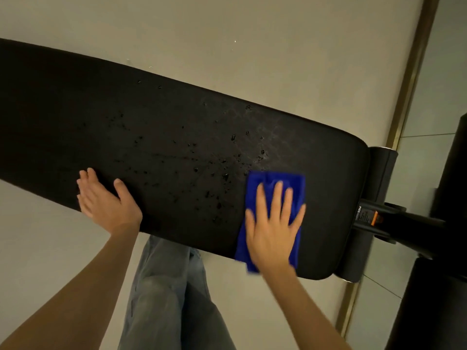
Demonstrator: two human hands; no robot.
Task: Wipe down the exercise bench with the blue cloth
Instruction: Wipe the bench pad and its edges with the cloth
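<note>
Bench [177, 137]: black pad, long, running from upper left to lower right across my view; its right end stops at a black roller [379, 178].
Drops [197, 170]: I see wet beads scattered over the middle of the pad, thickest just left of the cloth; a dull smeared patch shows above the cloth.
Cloth [271, 177]: blue, lying on the pad near the right end, hanging a little over the near edge; edges blurred.
Right hand [274, 231]: flat on the cloth, palm down, fingers straight and spread wide, thumb out to the left; it presses and grips nothing.
Left hand [108, 203]: at the near edge of the pad, well apart from the cloth; fingers straight and close together, thumb splayed onto the pad, nothing held. Blur keeps me from telling how much of the palm touches.
Jeans [161, 286]: grey-blue legs below the near edge, between the two forearms.
Sticker [374, 219]: orange and black, on the frame just past the roller; print too small for me to read.
Floor [252, 46]: pale, plain.
Strip [409, 84]: gold-toned, running down the right side beyond the bench end.
</note>
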